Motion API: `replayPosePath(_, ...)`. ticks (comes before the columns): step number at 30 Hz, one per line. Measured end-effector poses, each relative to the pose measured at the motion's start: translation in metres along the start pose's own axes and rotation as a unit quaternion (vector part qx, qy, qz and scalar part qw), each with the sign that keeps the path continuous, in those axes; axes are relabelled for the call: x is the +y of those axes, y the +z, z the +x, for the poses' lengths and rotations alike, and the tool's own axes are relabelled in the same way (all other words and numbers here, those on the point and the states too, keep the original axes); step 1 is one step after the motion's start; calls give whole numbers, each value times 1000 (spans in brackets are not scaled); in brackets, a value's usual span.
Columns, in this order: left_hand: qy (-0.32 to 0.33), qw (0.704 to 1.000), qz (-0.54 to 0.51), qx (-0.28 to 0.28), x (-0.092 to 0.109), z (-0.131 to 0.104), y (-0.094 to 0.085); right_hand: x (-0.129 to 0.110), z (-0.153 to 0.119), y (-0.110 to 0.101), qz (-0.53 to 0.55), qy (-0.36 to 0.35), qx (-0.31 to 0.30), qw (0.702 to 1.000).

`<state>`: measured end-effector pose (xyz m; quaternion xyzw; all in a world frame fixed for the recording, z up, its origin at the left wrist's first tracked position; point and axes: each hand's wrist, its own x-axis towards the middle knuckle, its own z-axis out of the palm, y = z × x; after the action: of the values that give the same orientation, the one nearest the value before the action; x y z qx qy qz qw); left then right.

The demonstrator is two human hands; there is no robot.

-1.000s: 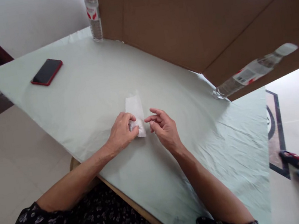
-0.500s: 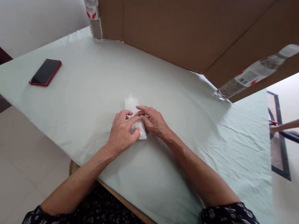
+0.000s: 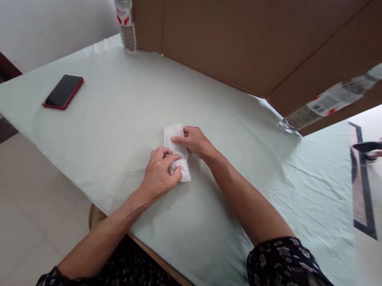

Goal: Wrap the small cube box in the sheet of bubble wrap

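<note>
- The small, white, crinkled rectangular packet (image 3: 173, 133) lies on the pale green tablecloth (image 3: 116, 106), between and partly under both hands.
- The left hand (image 3: 159, 170) curls narrowly over its near part; whether it pinches is unclear.
- The right hand (image 3: 198, 142) holds the packet's far right edge, thumb on top.
- Bare cloth spreads left and far, towards the red-edged black phone (image 3: 63, 92).
- The brown cardboard panel (image 3: 230, 25) bounds the far right, between two clear plastic bottles (image 3: 125, 18).
</note>
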<state>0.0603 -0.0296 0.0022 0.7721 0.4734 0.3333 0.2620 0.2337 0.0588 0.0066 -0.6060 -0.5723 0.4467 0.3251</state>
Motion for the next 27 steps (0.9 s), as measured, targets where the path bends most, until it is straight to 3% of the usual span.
replayPosePath(3,-14,1000,-4,-4,1,0,-2,-8,-2,1,72,1,-44,996)
replayPosePath(7,-33,999,-3,8,2,-2,-4,-14,-19,-1,136,-44,-44,989)
replayPosePath(14,-77,991,-11,110,1,-5,0,-23,-63,-6,69,-143,-40,986)
replayPosePath(22,-37,997,-70,25,-2,-2,-3,2,-104,3,-55,-256,-5,965)
replayPosePath(27,-22,995,-97,-32,-7,-4,-17,20,-122,2,-129,-312,-19,941)
